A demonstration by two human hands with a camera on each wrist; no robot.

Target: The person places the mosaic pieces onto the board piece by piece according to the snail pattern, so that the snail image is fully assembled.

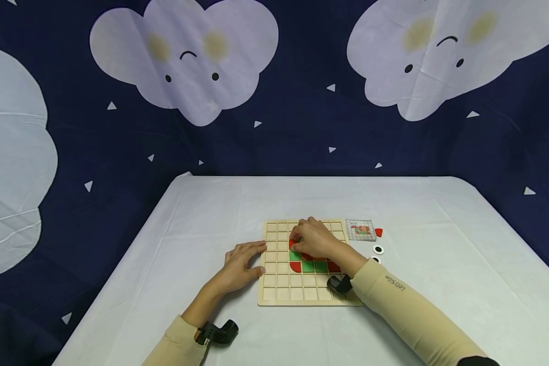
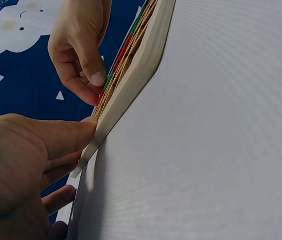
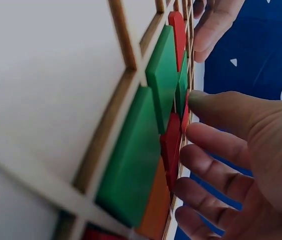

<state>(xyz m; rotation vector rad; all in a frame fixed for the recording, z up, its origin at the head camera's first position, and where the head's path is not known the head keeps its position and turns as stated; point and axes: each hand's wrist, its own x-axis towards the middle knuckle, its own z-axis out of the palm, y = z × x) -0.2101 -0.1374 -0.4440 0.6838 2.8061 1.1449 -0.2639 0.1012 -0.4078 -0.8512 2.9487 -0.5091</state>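
Observation:
A wooden grid board point(image 1: 283, 294) lies on the white table, its middle squares filled with red and green tiles. My right hand point(image 1: 317, 241) reaches over it and pinches a red tile point(image 1: 292, 244) between thumb and forefinger at a left-hand square. In the right wrist view, my right thumb point(image 3: 225, 107) meets that tile's edge beyond green tiles point(image 3: 131, 165) and an orange one point(image 3: 155, 200). My left hand point(image 1: 242, 264) touches the board's left edge with thumb and fingertips, the fingers loosely extended. The right forearm covers part of the board's right side.
Right of the board lies a small pattern card point(image 1: 361, 230) with a gridded picture. Beside it are a red piece point(image 1: 378, 232) and a white disc with a black centre point(image 1: 378, 249). A second disc point(image 1: 375, 259) is partly behind the right wrist. A dark cloud-print curtain point(image 1: 302, 142) hangs behind the table.

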